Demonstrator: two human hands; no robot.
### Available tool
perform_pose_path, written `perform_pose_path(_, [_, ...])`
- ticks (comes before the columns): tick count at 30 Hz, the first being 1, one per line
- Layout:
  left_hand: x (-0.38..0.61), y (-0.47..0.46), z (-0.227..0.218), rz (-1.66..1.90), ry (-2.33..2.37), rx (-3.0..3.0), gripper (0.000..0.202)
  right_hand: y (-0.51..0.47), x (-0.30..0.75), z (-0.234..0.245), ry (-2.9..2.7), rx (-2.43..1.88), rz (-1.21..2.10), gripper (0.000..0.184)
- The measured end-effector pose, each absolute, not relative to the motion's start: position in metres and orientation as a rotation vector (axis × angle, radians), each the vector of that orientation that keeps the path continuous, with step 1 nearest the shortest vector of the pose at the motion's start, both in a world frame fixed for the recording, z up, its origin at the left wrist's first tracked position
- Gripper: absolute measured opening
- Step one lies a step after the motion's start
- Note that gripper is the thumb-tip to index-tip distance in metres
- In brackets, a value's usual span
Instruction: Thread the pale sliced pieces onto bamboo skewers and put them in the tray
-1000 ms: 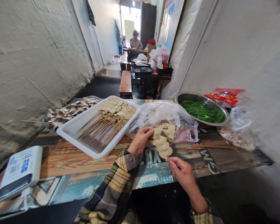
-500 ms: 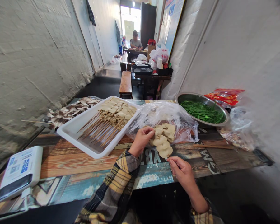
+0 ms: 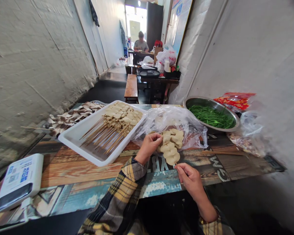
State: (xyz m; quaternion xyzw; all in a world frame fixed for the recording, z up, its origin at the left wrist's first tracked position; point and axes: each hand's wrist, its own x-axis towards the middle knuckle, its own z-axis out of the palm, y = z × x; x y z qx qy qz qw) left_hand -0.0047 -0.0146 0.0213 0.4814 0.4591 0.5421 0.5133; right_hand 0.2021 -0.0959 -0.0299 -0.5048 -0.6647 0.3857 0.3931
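Observation:
My right hand (image 3: 189,176) pinches the bare lower end of a thin wooden skewer threaded with pale beige, round, flat slices (image 3: 171,154). At the upper end of that skewer, my left hand (image 3: 151,146) is closed, thumb and fingertips pinched on a pale slice; the exact grip is partly hidden. Behind the held skewer, more loose slices (image 3: 177,136) lie at the mouth of a clear plastic bag (image 3: 166,116). To the left, a white plastic tray (image 3: 75,148) bears rows of finished-looking skewers (image 3: 107,133), sticks toward me.
A steel bowl (image 3: 236,125) of green chives stands at the right, near red packaging (image 3: 235,100). Sliced mushrooms (image 3: 71,117) lie behind the tray. A white device (image 3: 19,182) sits at the table's left edge. Loose sticks (image 3: 220,152) rest at right. A person (image 3: 141,45) sits far back.
Both hands keep nearly the same hold on the skewer. The whole view has shifted very slightly; the slices and trays stay where they were.

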Motion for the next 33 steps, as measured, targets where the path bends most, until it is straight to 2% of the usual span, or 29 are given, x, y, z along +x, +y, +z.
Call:
perform_pose_path(6, [-0.003, -0.015, 0.020, 1.270, 1.008, 1.038, 0.029, -0.096, 0.201, -0.029, -1.625, -1.269, 1.054, 0.034])
perform_pose_path(12, [-0.002, -0.018, 0.021, 1.258, 0.833, 0.740, 0.044, -0.098, 0.202, -0.031, -1.599, -1.257, 1.073, 0.033])
perform_pose_path(19, [0.003, -0.019, 0.019, 1.186, 0.722, 0.763, 0.036, -0.098, 0.200, -0.027, -1.655, -1.246, 1.036, 0.031])
perform_pose_path(28, [0.012, -0.021, 0.019, 1.315, 0.928, 0.801, 0.031, -0.103, 0.192, -0.030, -1.831, -1.282, 0.663, 0.028])
perform_pose_path(33, [0.014, -0.022, 0.018, 1.390, 1.028, 0.829, 0.027, -0.104, 0.191, -0.035, -1.866, -1.278, 0.575, 0.026])
